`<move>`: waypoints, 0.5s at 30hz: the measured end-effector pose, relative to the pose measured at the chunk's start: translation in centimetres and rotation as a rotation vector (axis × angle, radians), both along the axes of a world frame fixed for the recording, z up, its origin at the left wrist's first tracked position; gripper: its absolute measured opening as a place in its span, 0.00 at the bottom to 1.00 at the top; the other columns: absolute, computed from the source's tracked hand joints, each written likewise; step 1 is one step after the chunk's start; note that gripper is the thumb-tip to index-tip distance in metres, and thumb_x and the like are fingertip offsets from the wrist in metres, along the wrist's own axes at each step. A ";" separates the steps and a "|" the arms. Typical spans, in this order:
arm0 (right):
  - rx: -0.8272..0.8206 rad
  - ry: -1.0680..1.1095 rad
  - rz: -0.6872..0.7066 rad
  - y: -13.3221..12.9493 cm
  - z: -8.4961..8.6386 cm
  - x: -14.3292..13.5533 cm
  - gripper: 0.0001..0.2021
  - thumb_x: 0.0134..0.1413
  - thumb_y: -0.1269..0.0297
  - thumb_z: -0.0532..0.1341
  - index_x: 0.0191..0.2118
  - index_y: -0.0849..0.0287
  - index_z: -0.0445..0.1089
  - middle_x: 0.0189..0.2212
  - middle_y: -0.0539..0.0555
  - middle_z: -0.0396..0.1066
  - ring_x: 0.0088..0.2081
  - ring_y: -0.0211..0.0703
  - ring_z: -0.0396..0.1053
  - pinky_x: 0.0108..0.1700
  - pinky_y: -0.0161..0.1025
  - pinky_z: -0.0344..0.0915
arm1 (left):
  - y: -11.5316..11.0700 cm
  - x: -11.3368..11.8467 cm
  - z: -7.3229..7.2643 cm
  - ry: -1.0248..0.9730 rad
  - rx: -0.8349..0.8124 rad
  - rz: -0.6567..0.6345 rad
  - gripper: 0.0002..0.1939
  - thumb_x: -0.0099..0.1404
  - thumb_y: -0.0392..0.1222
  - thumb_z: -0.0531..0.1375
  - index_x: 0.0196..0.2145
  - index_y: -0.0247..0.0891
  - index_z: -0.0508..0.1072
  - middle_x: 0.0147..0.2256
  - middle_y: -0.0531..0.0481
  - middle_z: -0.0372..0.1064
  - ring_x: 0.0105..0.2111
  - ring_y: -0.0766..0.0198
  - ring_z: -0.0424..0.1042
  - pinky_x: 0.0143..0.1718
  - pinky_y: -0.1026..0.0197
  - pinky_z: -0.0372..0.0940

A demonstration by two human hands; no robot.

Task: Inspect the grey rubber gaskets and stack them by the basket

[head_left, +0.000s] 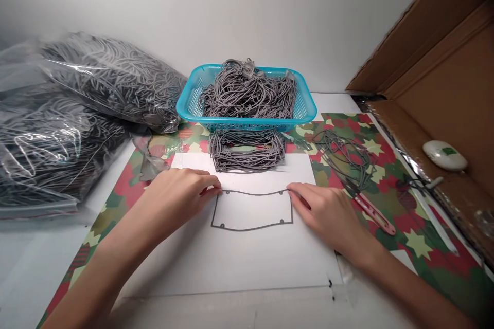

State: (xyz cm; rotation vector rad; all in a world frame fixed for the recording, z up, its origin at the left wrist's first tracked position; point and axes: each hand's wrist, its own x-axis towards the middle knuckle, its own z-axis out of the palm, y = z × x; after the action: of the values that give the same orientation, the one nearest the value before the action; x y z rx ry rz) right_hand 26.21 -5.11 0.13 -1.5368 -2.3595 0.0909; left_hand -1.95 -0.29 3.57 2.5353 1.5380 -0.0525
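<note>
A thin grey rubber gasket [247,230], shaped like a rectangular frame with wavy long sides and small tabs near its corners, lies on a white sheet [231,267]. My left hand [189,185] pinches its far left corner. At the far right corner, the fingertips of my right hand [318,205] are closed on the same gasket. Just beyond it sits a stack of similar gaskets [247,165]. Behind the stack, a blue plastic basket [247,121] holds a tangled heap of grey gaskets [250,92].
Clear plastic bags [116,77] full of grey gaskets stand at left. On the patterned mat [420,244] lie loose grey strips [347,157] and a pink-handled cutter [374,211]. An open cardboard box [436,77] at right holds a white rounded object [444,155].
</note>
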 end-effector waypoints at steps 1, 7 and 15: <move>0.000 -0.002 -0.001 0.0 0.0 0.0 0.10 0.64 0.70 0.55 0.39 0.59 0.74 0.29 0.51 0.78 0.26 0.40 0.73 0.26 0.37 0.51 | 0.0 0.0 0.0 0.001 -0.005 0.005 0.15 0.63 0.42 0.53 0.30 0.45 0.81 0.25 0.49 0.77 0.22 0.59 0.68 0.23 0.60 0.47; -0.004 0.003 0.000 0.0 0.2 0.0 0.11 0.65 0.69 0.54 0.37 0.59 0.74 0.27 0.51 0.77 0.26 0.39 0.72 0.27 0.37 0.50 | 0.0 0.1 -0.1 0.023 -0.032 0.030 0.15 0.62 0.40 0.53 0.31 0.45 0.81 0.25 0.49 0.77 0.22 0.59 0.68 0.22 0.60 0.48; -0.028 0.005 -0.004 0.0 0.2 -0.1 0.11 0.66 0.67 0.53 0.36 0.58 0.73 0.27 0.50 0.76 0.26 0.39 0.72 0.27 0.37 0.49 | -0.3 0.1 -0.2 0.081 0.001 -0.006 0.18 0.66 0.41 0.49 0.34 0.45 0.80 0.31 0.49 0.80 0.26 0.55 0.73 0.23 0.59 0.50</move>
State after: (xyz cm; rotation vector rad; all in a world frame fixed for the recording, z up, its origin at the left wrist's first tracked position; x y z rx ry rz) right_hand 26.15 -5.08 0.35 -1.5529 -2.3607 0.1277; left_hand -1.88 -0.57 3.38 2.5684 1.5597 -0.1569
